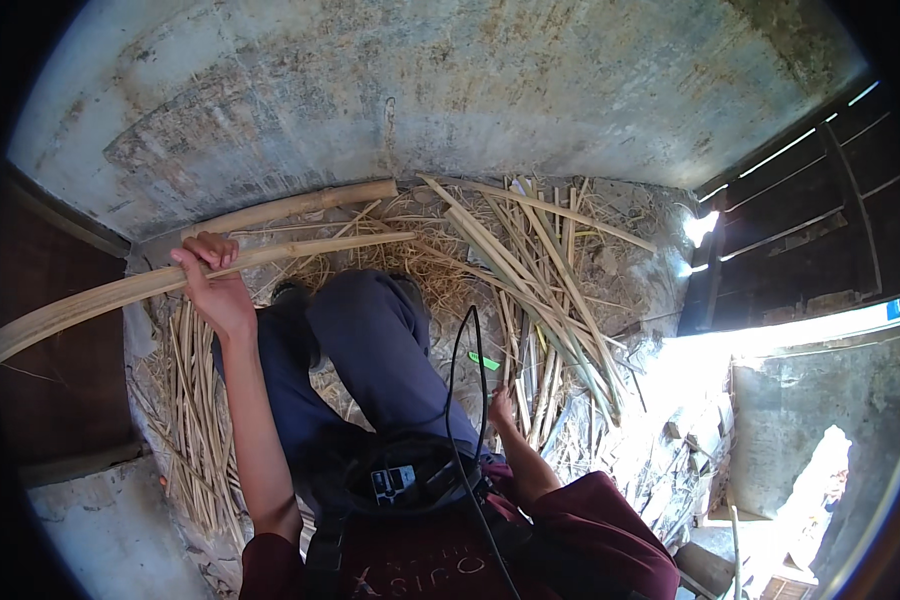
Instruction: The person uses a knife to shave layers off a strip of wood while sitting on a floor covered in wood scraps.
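Observation:
My left hand [213,280] is closed around a long pale split bamboo stalk [100,298] that runs from the lower left up toward the middle, above my knees. My right hand [501,407] is low beside my right thigh, its fingers resting among thin bamboo strips [540,290] that fan out over the ground; whether it grips one I cannot tell. A second thick bamboo pole [300,205] lies along the foot of the wall. I am seated, legs in dark blue trousers [370,340] stretched forward.
A stained concrete wall [420,90] rises close in front. Bundled thin strips [195,420] lie left of my leg with loose shavings all round. Dark wooden planks [820,210] stand on the right, with bright sunlit rubble [690,420] below. A black cable [465,380] hangs from my chest.

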{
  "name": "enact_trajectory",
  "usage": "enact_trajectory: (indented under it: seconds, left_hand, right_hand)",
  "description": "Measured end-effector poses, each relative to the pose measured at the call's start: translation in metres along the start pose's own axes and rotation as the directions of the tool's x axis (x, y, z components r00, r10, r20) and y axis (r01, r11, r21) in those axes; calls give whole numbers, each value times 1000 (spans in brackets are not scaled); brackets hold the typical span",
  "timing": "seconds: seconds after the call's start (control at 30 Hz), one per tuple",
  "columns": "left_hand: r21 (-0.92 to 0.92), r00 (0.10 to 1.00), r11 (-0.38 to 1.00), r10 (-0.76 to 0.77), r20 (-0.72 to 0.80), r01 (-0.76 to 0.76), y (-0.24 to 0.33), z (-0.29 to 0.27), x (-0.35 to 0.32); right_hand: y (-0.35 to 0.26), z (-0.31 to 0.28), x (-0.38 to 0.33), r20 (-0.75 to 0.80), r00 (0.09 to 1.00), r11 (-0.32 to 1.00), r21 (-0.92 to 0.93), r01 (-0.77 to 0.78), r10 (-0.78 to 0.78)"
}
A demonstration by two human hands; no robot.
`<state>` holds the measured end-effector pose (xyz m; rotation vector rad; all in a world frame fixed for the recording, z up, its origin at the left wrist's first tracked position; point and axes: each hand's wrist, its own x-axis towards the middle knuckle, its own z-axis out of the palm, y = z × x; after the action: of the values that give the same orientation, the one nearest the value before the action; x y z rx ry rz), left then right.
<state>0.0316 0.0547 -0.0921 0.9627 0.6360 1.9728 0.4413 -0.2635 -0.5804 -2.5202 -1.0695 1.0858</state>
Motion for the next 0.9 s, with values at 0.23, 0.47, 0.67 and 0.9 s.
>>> enact_trajectory:
  seconds: [0.23, 0.47, 0.67, 0.9]
  left_hand:
    - [-10, 999, 1000, -21, -41, 21, -1, -7, -3]
    - [-1, 999, 1000, -14, -32, 14, 5, -13, -6]
    - [-21, 997, 1000, 1, -72, -2, 15, -5, -14]
    - [-45, 969, 999, -29, -246, 18, 15, -5, -10]
  right_hand:
    - [-23, -21, -23, 41, 997, 951, -303, -55, 71]
    - [10, -93, -50, -346, 900, 914, -209, -348, 264]
    - [126, -74, -57, -45, 541, 542, 18, -840, 840]
    - [233, -22, -62, 94, 673, 669, 70, -740, 734]
